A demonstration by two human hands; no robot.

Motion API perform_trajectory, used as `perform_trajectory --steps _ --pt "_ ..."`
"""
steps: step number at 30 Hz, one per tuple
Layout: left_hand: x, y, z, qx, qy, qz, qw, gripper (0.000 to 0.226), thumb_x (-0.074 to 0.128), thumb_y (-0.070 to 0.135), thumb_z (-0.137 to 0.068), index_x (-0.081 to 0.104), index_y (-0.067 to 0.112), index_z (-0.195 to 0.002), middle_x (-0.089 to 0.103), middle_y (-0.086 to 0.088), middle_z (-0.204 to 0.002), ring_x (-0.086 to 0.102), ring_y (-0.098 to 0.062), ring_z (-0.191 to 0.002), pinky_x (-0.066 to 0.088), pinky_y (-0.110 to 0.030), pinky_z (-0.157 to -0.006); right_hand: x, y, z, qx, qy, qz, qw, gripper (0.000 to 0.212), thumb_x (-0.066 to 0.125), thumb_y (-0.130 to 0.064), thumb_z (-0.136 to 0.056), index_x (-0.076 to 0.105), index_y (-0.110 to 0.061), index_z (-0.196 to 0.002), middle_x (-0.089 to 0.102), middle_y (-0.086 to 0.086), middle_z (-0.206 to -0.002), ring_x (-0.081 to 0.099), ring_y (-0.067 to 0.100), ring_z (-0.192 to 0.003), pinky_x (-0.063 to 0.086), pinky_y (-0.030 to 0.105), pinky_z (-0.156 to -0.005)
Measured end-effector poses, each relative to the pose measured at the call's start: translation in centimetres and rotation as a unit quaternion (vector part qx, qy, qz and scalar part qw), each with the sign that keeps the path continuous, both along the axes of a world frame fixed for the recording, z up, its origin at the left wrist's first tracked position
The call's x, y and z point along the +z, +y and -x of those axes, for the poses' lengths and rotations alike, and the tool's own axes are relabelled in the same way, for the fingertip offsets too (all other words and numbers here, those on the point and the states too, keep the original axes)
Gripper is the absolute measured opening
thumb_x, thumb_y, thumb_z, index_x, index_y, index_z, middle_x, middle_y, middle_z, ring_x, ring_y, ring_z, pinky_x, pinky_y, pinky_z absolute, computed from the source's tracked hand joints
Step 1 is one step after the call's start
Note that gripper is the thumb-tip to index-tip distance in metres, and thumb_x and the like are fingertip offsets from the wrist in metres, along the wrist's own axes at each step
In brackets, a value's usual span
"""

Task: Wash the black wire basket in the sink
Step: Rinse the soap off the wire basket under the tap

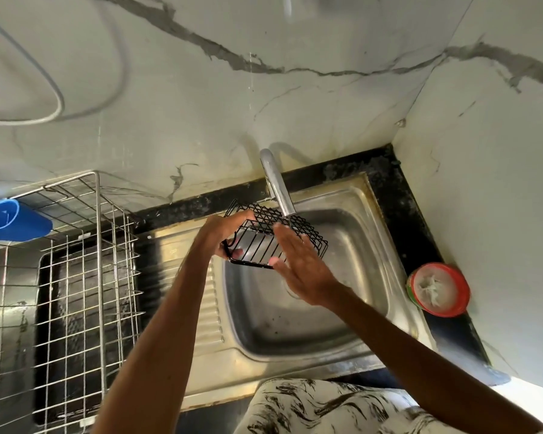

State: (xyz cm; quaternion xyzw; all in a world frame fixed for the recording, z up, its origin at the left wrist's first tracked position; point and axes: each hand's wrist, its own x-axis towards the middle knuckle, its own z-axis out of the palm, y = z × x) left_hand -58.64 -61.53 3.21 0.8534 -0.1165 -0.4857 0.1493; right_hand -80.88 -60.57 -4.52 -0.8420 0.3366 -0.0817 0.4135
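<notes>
Gripping the black wire basket (276,238) by its left end, my left hand (224,233) held it tilted above the sink (295,308), right under the faucet (276,183). My right hand (301,270) lay flat, fingers (287,239) spread, against its near side, clasping nothing.

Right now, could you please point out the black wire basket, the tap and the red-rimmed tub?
black wire basket (298,228): head view, on its mesh side.
tap (278,186): head view, mid-spout.
red-rimmed tub (438,289): head view, on its white top.
</notes>
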Motion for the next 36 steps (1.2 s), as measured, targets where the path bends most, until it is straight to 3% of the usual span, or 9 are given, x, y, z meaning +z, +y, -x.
perform_trajectory --steps 5,11,17,20,22,26,29,33,36 --pt "0.5 0.3 -0.1 0.000 0.010 0.000 1.000 0.070 0.083 0.056 -0.076 0.059 0.007 -0.119 0.062 -0.022 -0.113 0.071 -0.034 -0.078 0.057 -0.032 -0.045 -3.1 -2.3 2.9 -0.069 0.111 -0.125 0.984 0.109 -0.007 -0.089 -0.078 -0.008 -0.018 -0.160 -0.012 0.000 -0.168 -0.013 0.014 -0.154 -0.002 0.043 -0.127" --pt "0.2 0.8 -0.2 -0.008 0.011 0.007 1.000 0.066 0.075 0.065 -0.080 0.062 0.012 -0.116 0.070 -0.020 -0.102 0.074 -0.028 -0.069 0.066 -0.046 -0.071 1.3 1.0 -0.8 0.013 -0.014 -0.014 1.000 0.080 0.012 -0.065 -0.101 -0.008 -0.015 -0.160 -0.009 0.002 -0.169 -0.013 0.009 -0.154 -0.005 0.029 -0.125" --pt "0.2 1.5 -0.9 -0.003 0.016 0.000 1.000 0.069 0.074 0.063 -0.082 0.058 0.009 -0.122 0.068 -0.022 -0.097 0.072 -0.032 -0.070 0.065 -0.052 -0.077 -3.2 -1.1 3.0 -0.044 0.082 -0.040 0.995 0.081 0.002 -0.070 -0.097 -0.007 -0.019 -0.161 -0.011 -0.003 -0.167 -0.013 0.010 -0.153 -0.005 0.039 -0.126" --pt "0.4 2.1 -0.9 -0.017 0.009 -0.007 1.000 0.071 0.076 0.063 -0.081 0.057 0.009 -0.123 0.068 -0.023 -0.102 0.074 -0.035 -0.074 0.064 -0.053 -0.077 -4.8 -2.9 3.8 -0.085 0.067 -0.169 0.980 0.079 0.011 -0.070 -0.100 0.029 -0.016 -0.155 0.020 0.000 -0.163 0.022 0.019 -0.151 0.018 0.049 -0.125" --pt "0.7 2.7 -0.4 -0.032 0.002 -0.003 0.999 0.068 0.075 0.061 -0.083 0.057 0.007 -0.120 0.067 -0.022 -0.103 0.076 -0.037 -0.077 0.065 -0.051 -0.074 -5.2 -4.3 3.0 -0.105 0.021 -0.218 0.970 0.078 0.017 -0.073 -0.098 0.050 -0.010 -0.129 0.058 0.010 -0.131 0.055 0.024 -0.122 0.040 0.061 -0.108" --pt "1.2 4.0 0.8 -0.047 -0.023 0.009 0.999 0.057 0.078 0.052 -0.086 0.058 0.002 -0.104 0.068 -0.019 -0.100 0.076 -0.036 -0.067 0.064 -0.042 -0.057 -5.8 -6.4 -1.0 -0.114 0.082 -0.227 0.964 0.105 0.014 -0.088 -0.086 0.037 -0.005 -0.146 0.043 0.017 -0.152 0.040 0.035 -0.141 0.033 0.062 -0.115" --pt "1.1 4.7 1.2 -0.052 -0.049 0.010 0.997 0.064 0.078 0.056 -0.081 0.059 -0.002 -0.102 0.069 -0.016 -0.095 0.076 -0.033 -0.063 0.065 -0.045 -0.059 -7.0 -7.3 -3.6 -0.135 0.103 -0.222 0.960 0.106 0.012 -0.095 -0.080 0.032 -0.017 -0.149 0.034 0.021 -0.155 0.032 0.040 -0.145 0.030 0.066 -0.113" --pt "0.6 6.7 0.9 -0.097 -0.127 0.034 0.987 0.108 0.071 0.085 -0.046 0.063 -0.001 -0.109 0.074 -0.013 -0.098 0.076 -0.028 -0.078 0.065 -0.046 -0.069 -6.3 -7.3 -3.4 -0.151 0.050 -0.240 0.958 0.096 0.033 -0.092 -0.081 0.037 -0.021 -0.145 0.040 0.014 -0.153 0.038 0.036 -0.141 0.036 0.061 -0.111" --pt "0.7 8.3 1.6 -0.155 -0.173 0.064 0.971 0.106 0.089 0.065 -0.060 0.047 0.007 -0.138 0.068 -0.009 -0.117 0.068 -0.025 -0.098 0.056 -0.032 -0.070 -3.3 -6.7 -1.2 -0.138 0.019 -0.207 0.968 0.072 0.058 -0.066 -0.090 0.042 -0.025 -0.147 0.046 0.007 -0.150 0.050 0.022 -0.131 0.049 0.043 -0.103"
